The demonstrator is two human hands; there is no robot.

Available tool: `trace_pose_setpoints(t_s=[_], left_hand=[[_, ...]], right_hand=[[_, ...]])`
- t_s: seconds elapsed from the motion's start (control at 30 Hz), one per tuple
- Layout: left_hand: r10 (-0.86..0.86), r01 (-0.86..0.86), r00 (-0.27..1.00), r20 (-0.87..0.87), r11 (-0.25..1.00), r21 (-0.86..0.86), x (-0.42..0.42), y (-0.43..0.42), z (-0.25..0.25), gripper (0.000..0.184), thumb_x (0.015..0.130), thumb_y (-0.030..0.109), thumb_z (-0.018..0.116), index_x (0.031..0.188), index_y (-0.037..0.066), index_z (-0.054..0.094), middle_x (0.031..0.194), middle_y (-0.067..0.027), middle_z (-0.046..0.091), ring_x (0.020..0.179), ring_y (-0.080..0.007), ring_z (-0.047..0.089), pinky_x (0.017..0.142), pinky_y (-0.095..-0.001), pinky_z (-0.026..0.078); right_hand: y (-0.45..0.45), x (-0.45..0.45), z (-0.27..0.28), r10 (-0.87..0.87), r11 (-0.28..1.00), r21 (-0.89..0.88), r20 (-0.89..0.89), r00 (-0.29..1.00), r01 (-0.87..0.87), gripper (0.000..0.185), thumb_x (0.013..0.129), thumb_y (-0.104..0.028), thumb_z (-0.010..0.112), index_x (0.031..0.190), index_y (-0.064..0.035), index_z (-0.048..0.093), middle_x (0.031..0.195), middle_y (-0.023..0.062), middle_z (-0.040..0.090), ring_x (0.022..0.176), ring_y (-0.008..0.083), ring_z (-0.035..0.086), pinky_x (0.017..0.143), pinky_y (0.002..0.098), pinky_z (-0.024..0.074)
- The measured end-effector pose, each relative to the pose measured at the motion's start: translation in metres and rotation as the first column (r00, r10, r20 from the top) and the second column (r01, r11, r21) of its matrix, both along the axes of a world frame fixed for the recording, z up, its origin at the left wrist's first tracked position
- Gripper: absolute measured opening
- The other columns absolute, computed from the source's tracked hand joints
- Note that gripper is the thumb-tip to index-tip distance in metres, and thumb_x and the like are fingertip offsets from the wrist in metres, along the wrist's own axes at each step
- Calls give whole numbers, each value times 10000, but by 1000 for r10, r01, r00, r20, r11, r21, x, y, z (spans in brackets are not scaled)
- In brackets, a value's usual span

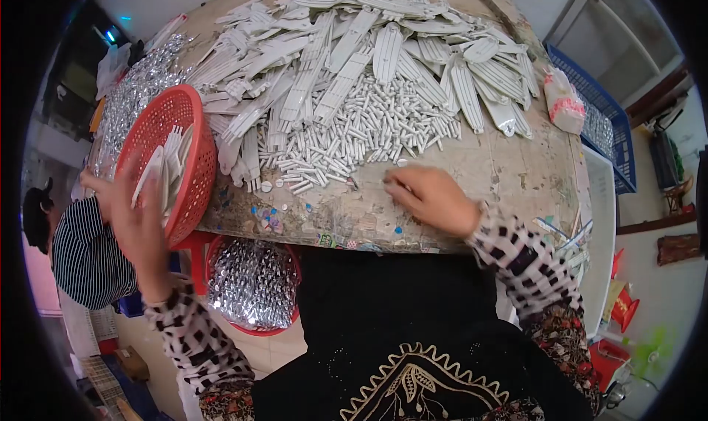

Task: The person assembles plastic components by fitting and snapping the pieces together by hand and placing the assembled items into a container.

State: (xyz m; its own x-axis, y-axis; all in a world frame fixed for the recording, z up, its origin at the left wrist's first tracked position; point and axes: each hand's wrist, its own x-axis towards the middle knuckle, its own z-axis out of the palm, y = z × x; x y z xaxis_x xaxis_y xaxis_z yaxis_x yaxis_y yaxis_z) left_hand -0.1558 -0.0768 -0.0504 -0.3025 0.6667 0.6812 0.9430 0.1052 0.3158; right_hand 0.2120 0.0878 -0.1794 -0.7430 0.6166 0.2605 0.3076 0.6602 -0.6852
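My left hand (pixel 140 225) is raised at the near side of a red plastic basket (pixel 199 177), its fingers spread and blurred. White slatted pieces (pixel 175 155) lie inside that basket. Over the worn tabletop (pixel 487 177) my right hand (pixel 428 196) rests with thumb and forefinger close together; whatever may be between them is too small to make out. Just beyond it is a heap of small white cylinders (pixel 369 122). Behind these, many long white slatted pieces (pixel 387 52) are piled across the table.
Silver wrapped items lie at the table's left (pixel 144 89) and fill a red basket (pixel 254 281) below the edge. On the right are a blue crate (pixel 623 144) and a white wrapped bundle (pixel 564 104). A person in a striped top (pixel 88 251) is at the left.
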Motion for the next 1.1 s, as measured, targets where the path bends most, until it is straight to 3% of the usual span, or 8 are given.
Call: trace_pose_setpoints(t_s=[0.1, 0.23, 0.47, 0.7, 0.9, 1.0, 1.07, 1.1], left_hand=[[-212, 278, 909, 358, 950, -143, 50, 17, -36, 234, 897, 46, 619, 1122, -15, 624, 1115, -135, 637, 1041, -212, 604, 893, -298, 459], [-395, 475, 867, 305, 840, -262, 84, 27, -72, 274, 844, 110, 672, 1096, 6, 645, 978, -162, 645, 874, -306, 637, 766, -341, 500], [-263, 514, 800, 539, 764, -389, 83, 26, -94, 258, 861, 98, 645, 1092, -17, 645, 1004, -164, 649, 897, -258, 643, 744, -310, 496], [-333, 455, 860, 387, 845, -282, 68, 62, -120, 245, 882, 137, 626, 1089, 10, 658, 958, -168, 650, 834, -323, 635, 719, -351, 493], [-289, 510, 753, 592, 823, -248, 99, 86, -144, 235, 890, 122, 626, 1091, 5, 662, 876, -93, 638, 770, -186, 616, 699, -281, 479], [-247, 683, 464, 851, 712, -165, 137, 86, -150, 247, 912, 88, 614, 1138, -7, 649, 975, -53, 671, 831, -95, 615, 739, -230, 479], [-159, 811, 15, 987, 579, 82, 170, 86, -144, 294, 913, 86, 619, 1194, 0, 603, 1015, -58, 660, 829, -104, 616, 743, -237, 490], [-160, 815, 18, 987, 575, 78, 184, 86, -141, 294, 913, 86, 619, 1194, 0, 603, 1015, -58, 660, 829, -104, 616, 743, -237, 490]], right_hand=[[37, -49, 11, -45, 969, 247, 141, 989, 9, 187, 902, -175, 563, 1012, -45, 641, 893, 153, 615, 807, 338, 607, 695, 416, 496], [75, -109, 17, -185, 827, 561, 210, 960, 37, 203, 831, -138, 586, 1014, -88, 657, 923, 110, 590, 926, 294, 578, 738, 410, 489], [108, -132, 18, -237, 633, 735, 481, 844, -241, 226, 819, -154, 563, 1010, -115, 676, 1004, 52, 604, 987, 216, 544, 842, 345, 413], [57, -52, 37, -181, 453, 889, 171, 969, -72, 356, 806, -121, 562, 1159, -80, 577, 974, 42, 578, 987, 218, 542, 939, 399, 412], [-11, 38, 8, -275, 685, 728, 226, 935, 26, 389, 810, -58, 572, 1199, -72, 559, 948, 77, 566, 910, 260, 567, 854, 429, 452], [-35, 53, 12, -274, 877, 433, 95, 957, 209, 355, 824, -42, 597, 1178, -51, 568, 903, 108, 552, 829, 300, 566, 752, 418, 465], [-48, 47, 21, -294, 932, 205, -59, 954, 300, 293, 854, -43, 608, 1145, -35, 584, 853, 131, 533, 745, 321, 552, 652, 392, 453], [-52, 42, 20, -307, 941, 108, -115, 945, 319, 238, 890, -64, 597, 1126, -30, 594, 832, 136, 523, 699, 302, 546, 620, 355, 441]])
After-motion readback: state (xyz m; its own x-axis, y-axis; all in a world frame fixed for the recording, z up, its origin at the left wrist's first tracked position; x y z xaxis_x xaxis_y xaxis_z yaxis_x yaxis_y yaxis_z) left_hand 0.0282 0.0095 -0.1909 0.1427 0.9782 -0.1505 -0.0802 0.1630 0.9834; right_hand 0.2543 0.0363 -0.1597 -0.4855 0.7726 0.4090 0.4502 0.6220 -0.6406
